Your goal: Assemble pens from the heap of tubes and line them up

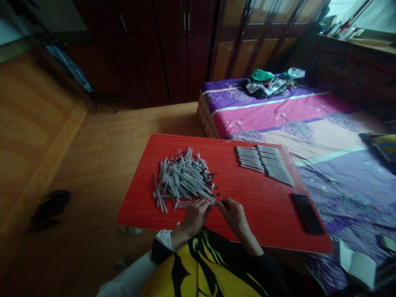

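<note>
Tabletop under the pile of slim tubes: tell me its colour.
Red tabletop, shown in the head view.

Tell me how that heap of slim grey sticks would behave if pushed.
The heap of slim grey sticks would probably spread rather than shift as one, since its pieces lie loose and crisscrossed. Each piece looks straight, so is likely stiff. Those at the edge may slide easily, as the red table looks flat and smooth.

Tube pile (pixel 184 177) left of phone (pixel 307 213)
</note>
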### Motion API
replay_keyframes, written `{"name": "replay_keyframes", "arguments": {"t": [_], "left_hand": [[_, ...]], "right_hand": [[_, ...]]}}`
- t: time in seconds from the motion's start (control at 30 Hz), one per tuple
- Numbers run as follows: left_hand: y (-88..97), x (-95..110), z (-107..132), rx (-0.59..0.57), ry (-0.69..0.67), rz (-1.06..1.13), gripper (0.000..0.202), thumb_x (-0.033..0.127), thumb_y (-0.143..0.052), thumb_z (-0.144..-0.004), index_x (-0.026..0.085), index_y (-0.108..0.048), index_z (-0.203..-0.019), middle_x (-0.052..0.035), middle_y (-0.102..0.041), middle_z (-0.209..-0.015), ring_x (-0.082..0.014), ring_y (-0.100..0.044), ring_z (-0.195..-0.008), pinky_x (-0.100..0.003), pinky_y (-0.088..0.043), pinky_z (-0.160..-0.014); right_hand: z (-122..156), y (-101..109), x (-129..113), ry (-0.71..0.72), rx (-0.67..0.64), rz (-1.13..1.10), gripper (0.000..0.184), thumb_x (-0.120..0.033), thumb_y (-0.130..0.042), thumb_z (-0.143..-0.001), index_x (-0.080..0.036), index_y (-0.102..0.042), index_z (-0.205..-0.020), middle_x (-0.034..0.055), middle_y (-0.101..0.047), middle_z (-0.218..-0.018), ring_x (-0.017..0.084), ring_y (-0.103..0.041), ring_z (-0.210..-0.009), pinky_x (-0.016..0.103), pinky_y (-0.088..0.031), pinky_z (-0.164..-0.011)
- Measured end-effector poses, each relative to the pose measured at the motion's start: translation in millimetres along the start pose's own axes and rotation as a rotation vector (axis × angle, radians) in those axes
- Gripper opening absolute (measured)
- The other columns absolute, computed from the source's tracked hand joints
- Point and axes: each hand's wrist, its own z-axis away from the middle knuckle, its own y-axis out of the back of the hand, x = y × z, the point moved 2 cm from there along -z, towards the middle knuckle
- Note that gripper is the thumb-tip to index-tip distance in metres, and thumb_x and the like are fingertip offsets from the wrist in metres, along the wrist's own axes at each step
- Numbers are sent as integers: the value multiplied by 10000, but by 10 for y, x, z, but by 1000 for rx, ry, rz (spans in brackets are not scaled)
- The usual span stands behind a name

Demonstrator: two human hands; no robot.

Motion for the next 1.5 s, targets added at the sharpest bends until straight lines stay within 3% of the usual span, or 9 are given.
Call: {"name": "replay_keyframes", "arguments": {"t": [0.13,0.3,0.47,0.6,0.77,1.07,1.2,1.33,1.5], "left_hand": [[-18,-10,-5,-6,10,-9,202,266,-406,-913,180,-588,-906,-39,-629,-858,-169,-581,-820,-271,-433,-712],[-16,11,-6,-29,8,-8,185,248,-424,-906,192,-593,-954,-39,-634,-865,-163,-584,-836,-263,-435,-721],[-10,24,-11,-47,17,-14,167,241,-437,-899,184,-591,-930,-42,-638,-870,-168,-589,-828,-262,-435,-706],[-12,32,-16,-56,16,-16,163,245,-439,-899,193,-589,-937,-30,-641,-859,-162,-592,-820,-255,-435,-711],[-22,37,-20,-60,25,-16,188,253,-410,-912,187,-586,-923,-29,-647,-867,-160,-594,-813,-252,-432,-701],[-48,25,-24,-80,33,-17,160,234,-432,-898,190,-584,-915,-29,-639,-858,-170,-592,-818,-259,-428,-698],[-39,44,-21,-90,25,-11,155,222,-442,-892,203,-587,-946,-24,-645,-876,-168,-594,-827,-261,-431,-707],[-26,56,-14,-81,38,-9,166,214,-431,-895,187,-584,-951,-40,-647,-883,-173,-593,-830,-266,-431,-711],[-27,54,-5,-79,40,-5,140,203,-455,-882,193,-583,-938,-29,-646,-877,-163,-593,-805,-251,-428,-690]], "right_hand": [[1,15,3,30,-63,-145,266,-334,-525,-799,-143,-668,-918,79,-689,-797,167,-626,-665,223,-469,-564],[3,9,41,-32,-83,-63,252,-346,-537,-788,-141,-679,-753,69,-668,-666,172,-606,-596,241,-449,-547],[17,-27,101,-35,-112,-174,294,-335,-532,-789,-129,-667,-949,74,-686,-746,168,-622,-632,226,-459,-553],[18,-24,115,-68,-106,-120,273,-351,-540,-783,-126,-694,-779,65,-662,-647,164,-599,-577,227,-443,-521],[9,-29,163,-64,-121,-269,325,-356,-518,-798,-123,-664,-973,65,-673,-727,157,-609,-602,227,-471,-524],[14,-34,201,-86,-161,-337,294,-349,-534,-783,-124,-668,-916,57,-662,-689,152,-607,-577,223,-469,-494],[3,-2,174,-91,-124,-210,300,-371,-530,-784,-112,-678,-759,48,-624,-585,146,-573,-527,219,-434,-463],[-5,1,168,-80,-154,-292,333,-385,-531,-784,-113,-671,-917,55,-659,-655,157,-601,-568,227,-462,-487],[-8,-13,164,-83,-146,-261,279,-360,-550,-768,-123,-689,-818,61,-660,-636,154,-596,-554,224,-464,-478]]}}
